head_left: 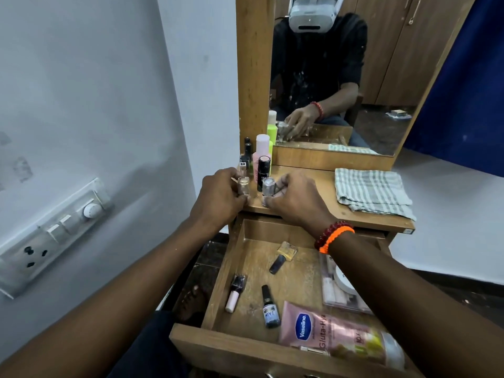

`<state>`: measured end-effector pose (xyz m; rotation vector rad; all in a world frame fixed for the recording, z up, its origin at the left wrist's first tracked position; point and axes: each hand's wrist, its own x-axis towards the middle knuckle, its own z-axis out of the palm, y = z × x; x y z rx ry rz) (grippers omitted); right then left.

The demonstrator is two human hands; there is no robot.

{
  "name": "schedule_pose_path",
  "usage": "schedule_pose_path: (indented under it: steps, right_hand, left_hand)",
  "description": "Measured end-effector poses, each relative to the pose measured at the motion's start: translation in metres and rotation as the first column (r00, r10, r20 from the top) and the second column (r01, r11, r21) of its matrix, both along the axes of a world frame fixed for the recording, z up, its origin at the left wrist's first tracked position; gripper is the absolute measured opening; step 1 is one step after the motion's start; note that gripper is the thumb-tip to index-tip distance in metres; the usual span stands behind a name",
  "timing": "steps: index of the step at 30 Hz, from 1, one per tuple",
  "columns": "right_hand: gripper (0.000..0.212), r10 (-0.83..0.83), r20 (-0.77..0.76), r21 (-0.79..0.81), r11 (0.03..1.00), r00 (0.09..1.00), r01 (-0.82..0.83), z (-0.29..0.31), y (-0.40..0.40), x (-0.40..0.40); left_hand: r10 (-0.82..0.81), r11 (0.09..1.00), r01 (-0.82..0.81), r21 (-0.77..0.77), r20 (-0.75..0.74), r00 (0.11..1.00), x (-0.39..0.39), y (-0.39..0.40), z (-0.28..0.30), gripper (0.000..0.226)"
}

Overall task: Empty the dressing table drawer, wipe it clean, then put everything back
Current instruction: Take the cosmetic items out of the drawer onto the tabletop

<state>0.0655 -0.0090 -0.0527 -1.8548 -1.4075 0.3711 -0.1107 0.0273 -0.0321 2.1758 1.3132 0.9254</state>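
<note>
— Where does the drawer [272, 347] stand?

— Pulled open under the tabletop [305, 195], about half emptied. A Vaseline tube [335, 334], three small bottles, a round white tub and a clear packet still lie in it. Nothing is wiped yet; the striped cloth [372, 190] waits folded at the right.

— And your hands?

— My left hand [218, 197] pinches a clear bottle [243, 185], my right hand [294, 197] a silver-capped bottle [268, 190], fingers curled, both at the front edge. Bottles crowd the left corner; bare tabletop lies between them and the cloth.
</note>
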Motion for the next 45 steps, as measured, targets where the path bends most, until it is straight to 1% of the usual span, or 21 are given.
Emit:
schedule_pose_path:
  steps: [3, 6, 12, 17, 26, 29, 33, 35, 37, 39, 40, 41, 42, 43, 44, 45]
  right_hand:
    - [0.025, -0.015, -0.017, 0.03, 0.999, 1.0, 0.016, -0.002, 0.006, -0.004]
    - [0.029, -0.041, -0.041, 0.055, 0.998, 0.998, 0.044, -0.003, 0.011, -0.011]
    - [0.034, -0.118, -0.114, 0.091, 0.987, 0.986, 0.129, 0.0, 0.016, -0.022]
    - [0.032, -0.141, -0.127, 0.08, 0.985, 0.982, 0.151, 0.002, 0.016, -0.024]
    - [0.032, -0.146, -0.107, 0.046, 0.987, 0.983, 0.151, 0.003, 0.016, -0.024]
    - [0.035, -0.141, -0.113, 0.024, 0.989, 0.984, 0.145, 0.002, 0.016, -0.023]
    - [0.044, -0.14, -0.13, 0.02, 0.989, 0.982, 0.144, 0.003, 0.01, -0.023]
    - [0.043, -0.131, -0.135, 0.029, 0.99, 0.982, 0.136, 0.008, -0.001, -0.023]
    - [0.038, -0.126, -0.142, 0.035, 0.991, 0.982, 0.132, 0.011, -0.016, -0.024]
    - [0.032, -0.113, -0.143, 0.062, 0.99, 0.983, 0.123, 0.008, -0.032, -0.026]
    - [0.028, -0.1, -0.135, 0.063, 0.992, 0.986, 0.109, 0.006, -0.041, -0.027]
    - [0.026, -0.083, -0.121, 0.04, 0.995, 0.989, 0.089, 0.003, -0.05, -0.028]
    - [0.026, -0.059, -0.107, -0.009, 0.998, 0.993, 0.059, 0.0, -0.059, -0.029]
    - [0.025, -0.025, -0.094, -0.075, 0.997, 0.995, 0.018, -0.004, -0.068, -0.03]
    - [0.023, 0.011, -0.08, -0.16, 0.987, 0.997, -0.024, -0.01, -0.075, -0.032]
    - [0.022, 0.043, -0.065, -0.25, 0.966, 0.997, -0.058, -0.015, -0.081, -0.034]
  left_hand:
    - [0.04, 0.999, -0.042, 0.02, 0.07, 0.997, 0.001, 0.004, -0.004, 0.043]
    - [0.058, 0.998, -0.061, 0.018, 0.118, 0.991, 0.004, 0.01, -0.007, 0.044]
    - [0.078, 0.997, -0.08, 0.01, 0.144, 0.986, 0.009, 0.022, -0.013, 0.045]
    - [0.078, 0.997, -0.081, 0.016, 0.148, 0.986, 0.009, 0.028, -0.018, 0.051]
    - [0.08, 0.997, -0.08, -0.002, 0.132, 0.988, 0.01, 0.03, -0.017, 0.053]
    - [0.088, 0.996, -0.089, 0.0, 0.112, 0.99, 0.01, 0.028, -0.017, 0.057]
    - [0.095, 0.995, -0.094, -0.019, 0.115, 0.989, 0.006, 0.022, -0.016, 0.064]
    - [0.107, 0.994, -0.106, -0.02, 0.098, 0.989, 0.003, 0.014, -0.015, 0.063]
    - [0.121, 0.992, -0.122, 0.009, 0.068, 0.99, -0.002, 0.0, -0.013, 0.054]
    - [0.127, 0.992, -0.127, 0.012, 0.014, 0.992, -0.01, -0.019, -0.014, 0.036]
    - [0.11, 0.994, -0.111, -0.023, -0.057, 0.992, -0.014, -0.03, -0.014, 0.027]
    - [0.068, 0.992, -0.084, -0.09, -0.169, 0.983, -0.016, -0.041, -0.016, 0.021]
    - [-0.002, 0.982, -0.056, -0.178, -0.311, 0.95, -0.017, -0.054, -0.017, 0.018]
    - [-0.08, 0.967, -0.042, -0.251, -0.456, 0.887, -0.017, -0.066, -0.019, 0.02]
    - [-0.138, 0.958, -0.038, -0.284, -0.575, 0.806, -0.015, -0.078, -0.021, 0.026]
    - [-0.158, 0.962, -0.035, -0.269, -0.661, 0.734, -0.013, -0.088, -0.025, 0.03]
